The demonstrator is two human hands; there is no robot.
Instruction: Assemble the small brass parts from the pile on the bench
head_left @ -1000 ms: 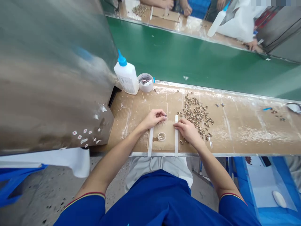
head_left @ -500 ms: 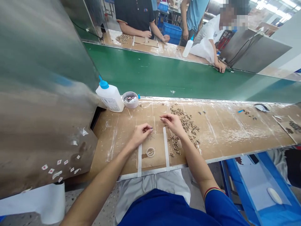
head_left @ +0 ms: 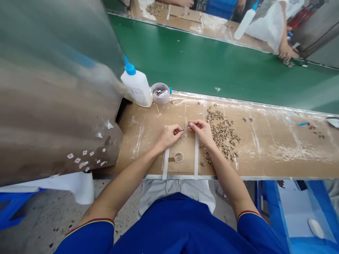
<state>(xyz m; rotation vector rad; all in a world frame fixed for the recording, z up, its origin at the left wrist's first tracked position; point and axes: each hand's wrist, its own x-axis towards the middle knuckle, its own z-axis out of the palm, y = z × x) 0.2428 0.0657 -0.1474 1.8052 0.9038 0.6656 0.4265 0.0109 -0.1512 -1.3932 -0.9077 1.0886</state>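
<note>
Fingertips pinched, my left hand is over the cardboard worktop; a tiny dark speck shows at its tips, too small to name. Just right of it my right hand pinches a small brass-coloured part. The two hands are close but apart. Beside and beyond my right wrist lies a loose pile of small brass-coloured parts. Nearer my body, a small round clear dish with a thin curved thing in it sits on a cardboard piece between two white tape strips.
A white bottle with a blue nozzle and a tape roll with scraps inside stand at the back left, by a metal cabinet. A green belt runs behind the worktop. Across it, a co-worker's hand touches small parts.
The view has tilted down and shifted. My right hand has come closer to my left and now has a brass-coloured part at its fingertips. My left hand stays pinched.
</note>
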